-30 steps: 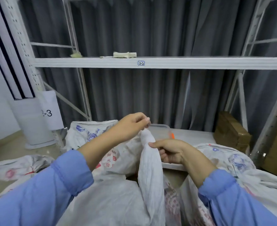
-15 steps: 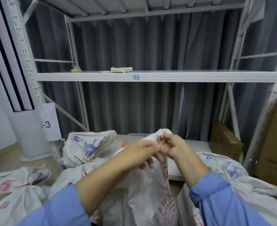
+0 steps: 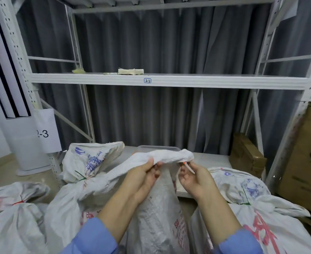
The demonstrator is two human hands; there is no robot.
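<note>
**Two hands at the neck of a sack**

Two hands work just above the white woven sack (image 3: 158, 220), which stands upright between the forearms. The left hand (image 3: 143, 177) is clenched round the sack's gathered neck (image 3: 169, 156), with the thumb on top and the fingers curled beneath. The neck is twisted into a rope and bent over sideways. It runs from the far side of the left hand across to a point just above the right hand (image 3: 195, 180).

The right hand sits close beside the left, under the neck's free end. It pinches a thin white tie (image 3: 189, 166) between thumb and fingertips. The tie shows an orange tip up by the neck. Whether it passes round the neck cannot be told.

Red printed characters run down the sack's side below the right wrist, too blurred to read. To the left of the left hand lies a second sack (image 3: 90, 162) with blue print, also unreadable, its neck closed by a green tie (image 3: 80, 176). To the right of the right hand rests a third sack (image 3: 242, 189) with blue and red print that cannot be made out.

Well above both hands, the shelf edge (image 3: 206, 82) carries a small label (image 3: 147, 80) reading "2-2". Up and to the left of the left hand, a paper sheet (image 3: 46, 131) on the rack post reads "2-3", its first digit partly hidden. Just beyond the hands, behind the neck, sits a clear plastic container (image 3: 158, 148). Far to the right of the right hand stand brown cardboard boxes (image 3: 246, 156).
</note>
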